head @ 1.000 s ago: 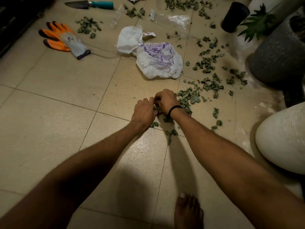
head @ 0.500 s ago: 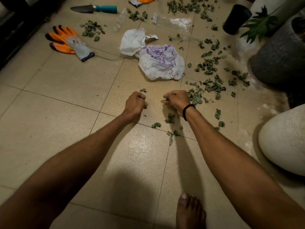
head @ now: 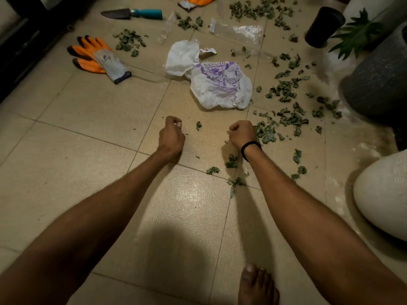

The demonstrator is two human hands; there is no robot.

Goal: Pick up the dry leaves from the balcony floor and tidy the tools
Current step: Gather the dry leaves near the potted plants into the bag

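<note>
The balcony floor (head: 66,172) is tiled and far from tidy. On my right stand a white pot (head: 383,194) and a grey pot (head: 378,73), with a plant (head: 356,34) leaning between the grey one and a black cup (head: 323,27). Ahead of me a crumpled white bag (head: 220,84) lies on the tiles, its mouth not clearly turned my way. I see no leaves in it, though its inside is hidden.

The tools are untouched: an orange glove (head: 97,56) lies flat to the left, a second glove (head: 198,1) is half cut off at the top edge, and the trowel (head: 132,13) rests well apart from both. A clear sleeve (head: 237,31) lies beyond the bag.

My left hand (head: 171,135) and right hand (head: 242,134) are low over the tiles just short of the bag, apart from each other and both clenched. Whether either fist has leaves inside I cannot tell.

The dry leaves are mostly still down. The main pile (head: 286,115) spreads from beside my right hand towards the grey pot, a far pile (head: 259,9) lies near the top, a small heap (head: 128,41) lies by the glove, and loose bits (head: 233,161) sit under my right wrist. One leaf (head: 198,125) lies between my hands.

I judge the job barely begun: nearly all the leaves and every tool remain.
</note>
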